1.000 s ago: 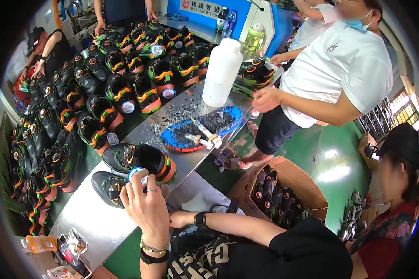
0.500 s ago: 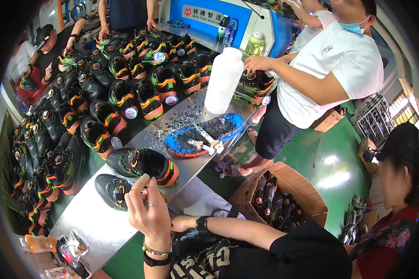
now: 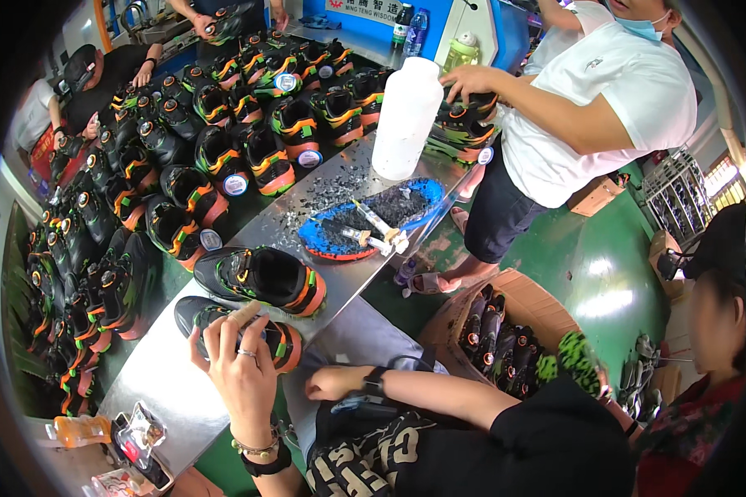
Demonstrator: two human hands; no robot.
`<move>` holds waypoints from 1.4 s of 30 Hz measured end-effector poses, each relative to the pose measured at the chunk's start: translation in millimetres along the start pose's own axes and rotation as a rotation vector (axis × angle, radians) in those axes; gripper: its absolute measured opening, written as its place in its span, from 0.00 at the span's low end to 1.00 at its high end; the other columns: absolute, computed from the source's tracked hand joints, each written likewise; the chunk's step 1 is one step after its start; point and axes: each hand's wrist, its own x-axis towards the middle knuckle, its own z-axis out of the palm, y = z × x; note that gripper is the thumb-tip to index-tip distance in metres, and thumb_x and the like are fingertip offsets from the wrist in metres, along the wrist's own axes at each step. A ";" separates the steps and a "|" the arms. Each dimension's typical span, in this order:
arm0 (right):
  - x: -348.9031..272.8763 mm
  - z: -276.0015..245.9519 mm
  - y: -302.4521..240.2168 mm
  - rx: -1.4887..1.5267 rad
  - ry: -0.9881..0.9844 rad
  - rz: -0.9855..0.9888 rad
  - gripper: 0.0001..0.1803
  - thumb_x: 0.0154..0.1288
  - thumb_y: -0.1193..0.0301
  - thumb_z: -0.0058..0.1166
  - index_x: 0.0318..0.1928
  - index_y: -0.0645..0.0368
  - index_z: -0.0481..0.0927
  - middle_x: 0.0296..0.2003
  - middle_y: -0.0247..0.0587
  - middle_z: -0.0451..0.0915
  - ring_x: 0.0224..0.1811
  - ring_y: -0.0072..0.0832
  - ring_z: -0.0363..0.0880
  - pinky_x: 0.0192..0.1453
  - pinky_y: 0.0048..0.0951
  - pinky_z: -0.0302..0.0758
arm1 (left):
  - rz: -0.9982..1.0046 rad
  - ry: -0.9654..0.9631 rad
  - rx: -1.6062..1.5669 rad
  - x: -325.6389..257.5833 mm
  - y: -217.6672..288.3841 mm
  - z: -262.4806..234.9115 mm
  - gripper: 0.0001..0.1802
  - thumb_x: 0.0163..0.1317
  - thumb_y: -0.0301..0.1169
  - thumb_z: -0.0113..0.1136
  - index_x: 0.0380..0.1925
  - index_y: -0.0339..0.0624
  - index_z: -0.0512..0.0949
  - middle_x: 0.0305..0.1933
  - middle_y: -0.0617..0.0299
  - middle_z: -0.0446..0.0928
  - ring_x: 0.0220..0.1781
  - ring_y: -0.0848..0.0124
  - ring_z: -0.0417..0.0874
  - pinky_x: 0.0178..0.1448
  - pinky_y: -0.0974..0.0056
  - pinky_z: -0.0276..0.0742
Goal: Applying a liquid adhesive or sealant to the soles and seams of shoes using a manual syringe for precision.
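Reaching over the black near shoe [image 3: 283, 341] with the left grip [image 3: 240, 358], fingers spread apart.
From the head view, shows the near shoe beside a matching far shoe [image 3: 249, 286] on the tabletop [image 3: 153, 369], toes leftward, likely to keep the pair within reach; cannot tell whether touched. Shows the right grip [image 3: 336, 383] near the edge, curled, too hidden to judge. Compared with half a second ago, reveals more of the near shoe's orange heel, with left fingers gathered then, wider now.

Bright, mostly even indoor light fills the view, strongest at a glowing patch [image 3: 723, 178] on the far right. White glare streaks the green floor [image 3: 555, 240] and whitens the metal worktop [image 3: 167, 373]; the black shoes [image 3: 123, 286] swallow detail. Fisheye curvature bends the edges into a dark, round vignette.
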 end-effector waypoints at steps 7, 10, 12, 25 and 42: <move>-165.7 -160.3 -82.6 -0.018 0.350 -0.159 0.11 0.57 0.71 0.58 0.42 0.58 0.84 0.35 0.39 0.84 0.39 0.32 0.82 0.46 0.30 0.76 | 0.086 0.075 -0.095 -5.5 -11.3 16.0 0.14 0.49 0.21 0.57 0.37 0.45 0.82 0.41 0.60 0.77 0.50 0.58 0.73 0.62 0.52 0.62; -193.4 -200.7 -77.1 -0.691 0.745 0.041 0.22 0.55 0.67 0.62 0.53 0.50 0.78 0.38 0.40 0.79 0.42 0.36 0.78 0.47 0.33 0.75 | 0.112 0.129 -0.103 -5.4 -12.5 21.7 0.13 0.49 0.21 0.56 0.36 0.44 0.82 0.41 0.61 0.78 0.49 0.59 0.74 0.63 0.52 0.61; -183.8 -211.5 -66.6 -0.895 0.819 0.110 0.36 0.56 0.62 0.61 0.66 0.43 0.64 0.43 0.42 0.73 0.45 0.40 0.76 0.47 0.37 0.76 | 0.110 0.115 -0.115 -5.3 -12.6 22.9 0.13 0.49 0.21 0.56 0.35 0.44 0.82 0.42 0.62 0.78 0.49 0.59 0.74 0.63 0.52 0.61; -162.4 -248.3 -41.7 -0.898 0.461 0.052 0.26 0.56 0.58 0.61 0.53 0.48 0.71 0.34 0.39 0.75 0.38 0.40 0.79 0.39 0.41 0.74 | 0.119 0.138 -0.128 -5.2 -13.7 24.5 0.14 0.46 0.19 0.57 0.34 0.45 0.82 0.40 0.61 0.77 0.49 0.58 0.74 0.64 0.48 0.62; -166.6 -284.3 -119.6 -1.912 1.622 -0.701 0.20 0.59 0.57 0.63 0.49 0.40 0.69 0.22 0.27 0.70 0.17 0.18 0.69 0.22 0.21 0.62 | 0.097 0.156 -0.137 -6.3 -12.0 27.2 0.12 0.47 0.20 0.55 0.32 0.43 0.81 0.41 0.63 0.79 0.50 0.59 0.74 0.65 0.49 0.60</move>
